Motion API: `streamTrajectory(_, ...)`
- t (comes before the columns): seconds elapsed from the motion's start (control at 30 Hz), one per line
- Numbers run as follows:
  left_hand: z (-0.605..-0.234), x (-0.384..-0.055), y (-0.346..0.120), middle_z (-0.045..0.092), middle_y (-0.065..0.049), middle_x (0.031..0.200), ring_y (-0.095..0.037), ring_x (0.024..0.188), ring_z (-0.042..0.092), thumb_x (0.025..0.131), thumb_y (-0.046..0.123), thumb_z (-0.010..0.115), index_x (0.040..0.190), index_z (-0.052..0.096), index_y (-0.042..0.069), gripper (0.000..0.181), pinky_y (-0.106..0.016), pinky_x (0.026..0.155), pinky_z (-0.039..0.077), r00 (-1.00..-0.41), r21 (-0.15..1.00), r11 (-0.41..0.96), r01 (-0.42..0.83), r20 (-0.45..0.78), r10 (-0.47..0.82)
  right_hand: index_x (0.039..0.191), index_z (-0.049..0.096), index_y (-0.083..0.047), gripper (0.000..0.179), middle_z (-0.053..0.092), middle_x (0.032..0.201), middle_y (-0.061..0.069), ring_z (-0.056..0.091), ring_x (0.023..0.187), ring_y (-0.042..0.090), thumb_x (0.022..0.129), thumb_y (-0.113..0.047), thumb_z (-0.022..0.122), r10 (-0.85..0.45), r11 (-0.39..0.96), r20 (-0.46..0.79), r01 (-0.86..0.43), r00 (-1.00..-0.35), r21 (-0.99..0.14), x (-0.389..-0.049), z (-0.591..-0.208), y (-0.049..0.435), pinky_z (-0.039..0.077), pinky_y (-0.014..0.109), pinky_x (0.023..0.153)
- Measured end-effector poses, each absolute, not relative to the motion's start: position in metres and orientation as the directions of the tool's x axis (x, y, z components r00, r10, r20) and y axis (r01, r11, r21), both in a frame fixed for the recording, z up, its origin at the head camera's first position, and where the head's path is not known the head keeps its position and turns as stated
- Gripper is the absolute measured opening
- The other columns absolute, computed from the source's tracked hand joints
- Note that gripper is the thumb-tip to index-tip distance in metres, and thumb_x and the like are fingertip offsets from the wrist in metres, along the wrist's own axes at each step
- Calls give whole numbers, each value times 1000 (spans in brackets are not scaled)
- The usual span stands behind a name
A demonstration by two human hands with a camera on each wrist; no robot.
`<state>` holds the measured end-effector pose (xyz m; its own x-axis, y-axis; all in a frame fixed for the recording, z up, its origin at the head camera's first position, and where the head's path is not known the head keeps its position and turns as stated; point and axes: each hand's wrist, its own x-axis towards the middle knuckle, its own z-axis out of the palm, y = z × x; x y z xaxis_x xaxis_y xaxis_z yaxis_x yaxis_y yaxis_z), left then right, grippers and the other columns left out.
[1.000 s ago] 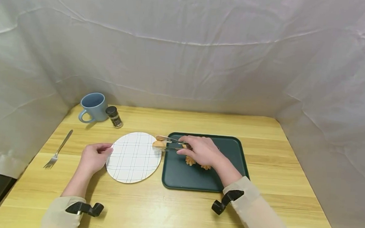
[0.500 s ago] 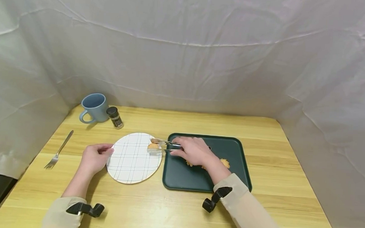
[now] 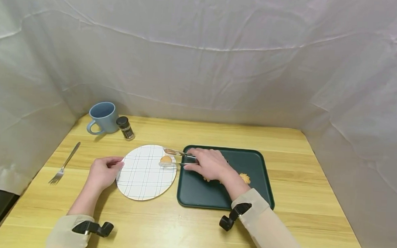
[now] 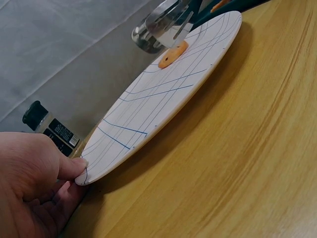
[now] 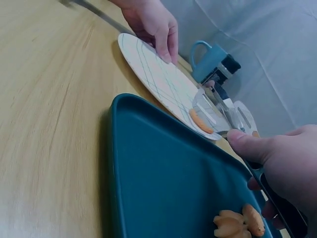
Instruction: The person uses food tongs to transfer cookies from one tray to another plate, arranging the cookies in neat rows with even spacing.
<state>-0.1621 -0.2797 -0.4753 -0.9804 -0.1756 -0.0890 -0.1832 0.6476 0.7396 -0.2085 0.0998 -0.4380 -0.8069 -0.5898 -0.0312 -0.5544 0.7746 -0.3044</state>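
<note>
My left hand (image 3: 104, 171) pinches the left rim of a round white plate (image 3: 139, 177) with a blue check pattern, thumb on top. My right hand (image 3: 211, 164) holds metal tongs (image 3: 174, 152), which reach left over the plate's right side. Their two ends stand apart, one on either side of a round golden cookie (image 3: 165, 159). In the left wrist view this cookie (image 4: 173, 54) lies on the plate, just below the tongs (image 4: 151, 37). Beneath my right hand is a dark green tray (image 3: 195, 194) with cookies (image 3: 244, 178), some partly hidden by the hand.
Toward the back left stand a blue mug (image 3: 103, 117) and a small spice jar (image 3: 126, 128) with a black lid. A fork (image 3: 64, 163) lies left of my left hand. Pale cloth (image 3: 200, 72) hangs behind the wooden table (image 3: 167, 230).
My right hand has moved left with the tongs, carrying the cookie from the plate's right edge further onto the plate. The tongs' ends have spread apart from the cookie. My left hand stays put.
</note>
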Motion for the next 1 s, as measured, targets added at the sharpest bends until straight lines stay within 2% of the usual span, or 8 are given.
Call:
streamTrajectory(0.23, -476, -163, -281, 73, -21, 114, -31, 101, 66, 105, 17, 65, 127, 73, -5, 32, -35, 79, 50, -982, 730, 660, -180, -88, -170, 151, 58, -21, 62, 73, 117, -2, 67, 85, 10, 103, -62, 58, -569, 789, -24, -538, -822, -296, -205, -430, 114, 51, 33, 69)
streamTrajectory(0.47, -479, -165, -282, 74, -21, 114, -31, 101, 66, 105, 17, 64, 127, 73, -4, 31, -36, 80, 51, -983, 727, 665, -167, -75, -166, 149, 60, -21, 62, 71, 106, -6, 63, 79, 6, 103, -62, 59, -536, 806, -18, -505, -844, -308, -201, -424, 136, 51, 34, 68)
streamTrajectory(0.63, -478, -164, -281, 73, -21, 114, -31, 101, 65, 105, 17, 64, 128, 72, -4, 32, -37, 81, 50, -983, 728, 664, -172, -82, -165, 149, 60, -20, 64, 74, 110, -4, 64, 77, 5, 102, -63, 59, -521, 807, -10, -490, -853, -329, -197, -420, 154, 51, 34, 67)
streamTrajectory(0.8, -477, -164, -281, 73, -21, 115, -31, 102, 64, 106, 18, 63, 129, 72, -4, 33, -37, 82, 50, -982, 727, 662, -181, -94, -165, 148, 61, -19, 64, 67, 96, -9, 58, 69, 6, 103, -64, 58, -506, 818, -12, -475, -863, -326, -193, -415, 172, 47, 34, 62)
streamTrajectory(1.0, -476, -164, -280, 72, -21, 115, -32, 102, 64, 106, 18, 63, 129, 72, -4, 33, -38, 82, 49, -980, 724, 663, -191, -102, -172, 146, 62, -19, 67, 74, 116, -2, 67, 84, 10, 101, -67, 56, -476, 837, -2, -452, -880, -310, -190, -415, 195, 53, 41, 72)
